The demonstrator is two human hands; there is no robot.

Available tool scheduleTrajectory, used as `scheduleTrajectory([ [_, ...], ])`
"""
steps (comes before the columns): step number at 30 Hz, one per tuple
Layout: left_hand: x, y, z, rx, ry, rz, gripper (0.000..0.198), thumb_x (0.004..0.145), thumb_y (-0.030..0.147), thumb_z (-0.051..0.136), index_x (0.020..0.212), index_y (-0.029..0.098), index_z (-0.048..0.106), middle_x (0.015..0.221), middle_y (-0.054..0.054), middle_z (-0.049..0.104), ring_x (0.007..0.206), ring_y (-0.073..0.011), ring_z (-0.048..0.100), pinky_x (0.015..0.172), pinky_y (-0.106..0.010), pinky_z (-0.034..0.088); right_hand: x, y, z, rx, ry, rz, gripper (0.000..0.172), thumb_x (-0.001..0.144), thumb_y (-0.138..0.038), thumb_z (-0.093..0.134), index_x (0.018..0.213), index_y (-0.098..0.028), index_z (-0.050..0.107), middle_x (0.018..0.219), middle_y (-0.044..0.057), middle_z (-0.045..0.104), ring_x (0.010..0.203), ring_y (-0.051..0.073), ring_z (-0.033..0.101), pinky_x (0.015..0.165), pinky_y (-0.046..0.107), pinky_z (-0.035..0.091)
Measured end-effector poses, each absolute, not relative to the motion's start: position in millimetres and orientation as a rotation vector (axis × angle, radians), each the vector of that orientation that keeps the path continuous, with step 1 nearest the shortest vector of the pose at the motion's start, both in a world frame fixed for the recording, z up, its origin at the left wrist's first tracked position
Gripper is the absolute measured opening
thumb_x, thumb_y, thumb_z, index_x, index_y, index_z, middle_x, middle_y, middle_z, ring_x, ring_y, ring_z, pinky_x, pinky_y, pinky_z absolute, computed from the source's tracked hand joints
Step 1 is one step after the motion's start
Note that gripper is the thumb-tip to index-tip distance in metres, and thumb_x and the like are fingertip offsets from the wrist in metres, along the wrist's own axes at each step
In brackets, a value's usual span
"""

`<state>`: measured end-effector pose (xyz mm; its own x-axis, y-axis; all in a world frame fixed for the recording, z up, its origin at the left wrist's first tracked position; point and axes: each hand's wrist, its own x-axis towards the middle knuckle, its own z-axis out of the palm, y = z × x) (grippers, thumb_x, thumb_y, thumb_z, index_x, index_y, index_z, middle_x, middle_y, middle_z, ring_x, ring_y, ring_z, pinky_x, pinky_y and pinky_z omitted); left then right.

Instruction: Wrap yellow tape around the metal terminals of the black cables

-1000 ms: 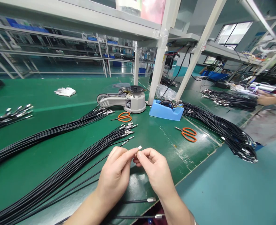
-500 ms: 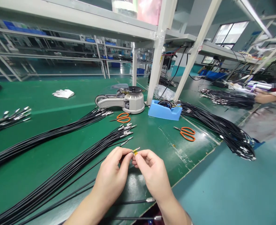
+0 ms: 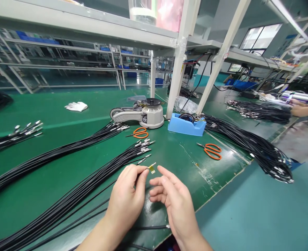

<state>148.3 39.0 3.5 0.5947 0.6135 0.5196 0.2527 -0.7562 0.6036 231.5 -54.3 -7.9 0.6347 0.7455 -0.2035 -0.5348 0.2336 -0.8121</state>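
Near the front of the green table, my left hand (image 3: pixel 129 195) pinches a black cable just behind its metal end. A small piece of yellowish transparent tape (image 3: pixel 151 169) is stuck on that end and hangs down from it. My right hand (image 3: pixel 173 198) is just to the right of the tape, apart from it, with its fingers spread and nothing in them. Beyond my left hand lies a bundle of black cables (image 3: pixel 96 177) with silvery metal ends pointing to the back right. More cables pass under my hands.
A grey tape dispenser machine (image 3: pixel 151 116) and a blue tape holder (image 3: pixel 186 126) stand ahead. Orange-handled scissors (image 3: pixel 212 151) and a second pair (image 3: pixel 140 132) lie nearby. A white glove (image 3: pixel 76 106) is at the left. Cable bundles (image 3: pixel 248 143) and a person's arm (image 3: pixel 304 111) are at the right.
My right hand has let go of the tape and moved slightly right and down, its fingers spreading. My left hand keeps its pinch on the cable. The view has shifted a little.
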Motion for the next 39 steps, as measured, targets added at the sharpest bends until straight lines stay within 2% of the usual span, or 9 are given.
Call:
scheduleTrajectory([
  [4,148.7,39.4,2.9,2.448,0.632,1.078,0.010,0.089,0.018,0.047,0.085,0.019,0.056,0.075,0.000,0.060,0.071,-0.0140,0.056,0.065,-0.025,0.043,235.9,-47.8,-5.4,-1.083,-0.324,0.845,0.039,0.076,-0.043,0.067,0.100,-0.014,0.060,0.083,0.004,0.064,0.059,0.011,0.061,0.051,0.022,0.053],
  [10,149.8,38.1,2.2,2.401,0.676,1.027,0.011,0.088,0.022,0.048,0.083,0.019,0.057,0.075,0.000,0.061,0.071,-0.0138,0.057,0.066,-0.024,0.043,237.4,-40.7,-4.4,-1.198,-0.379,0.836,0.032,0.074,-0.044,0.068,0.081,-0.013,0.060,0.060,-0.002,0.058,0.053,0.009,0.057,0.052,0.020,0.052],
  [18,151.1,34.7,10.6,2.079,0.884,0.735,0.021,0.086,0.035,0.048,0.076,0.021,0.059,0.071,0.001,0.062,0.066,-0.0147,0.056,0.061,-0.024,0.042,234.9,-45.9,-0.9,-1.325,-0.513,0.668,0.022,0.081,-0.036,0.060,0.079,-0.014,0.061,0.069,0.001,0.063,0.062,0.012,0.059,0.061,0.023,0.050],
  [23,152.9,33.3,16.4,1.845,0.923,0.571,0.027,0.084,0.043,0.049,0.074,0.019,0.057,0.054,0.005,0.049,0.051,-0.0123,0.045,0.050,-0.023,0.035,236.4,-44.2,-0.1,-1.374,-0.526,0.621,0.019,0.080,-0.033,0.060,0.076,-0.014,0.061,0.069,0.002,0.063,0.062,0.013,0.058,0.060,0.024,0.048],
  [26,153.7,33.9,16.3,1.670,0.891,0.525,0.029,0.081,0.047,0.051,0.073,0.018,0.055,0.051,0.006,0.044,0.047,-0.0107,0.041,0.045,-0.022,0.032,236.8,-43.6,-1.2,-1.378,-0.532,0.615,0.018,0.079,-0.032,0.060,0.075,-0.014,0.061,0.068,0.002,0.063,0.062,0.013,0.058,0.060,0.024,0.048],
  [39,151.9,34.8,18.2,1.327,0.739,0.509,0.025,0.076,0.037,0.062,0.066,0.016,0.053,0.053,0.006,0.046,0.044,-0.0070,0.042,0.044,-0.019,0.033,238.3,-44.5,1.1,-1.360,-0.537,0.624,0.017,0.079,-0.031,0.061,0.075,-0.015,0.061,0.069,0.002,0.064,0.063,0.014,0.059,0.061,0.024,0.048],
])
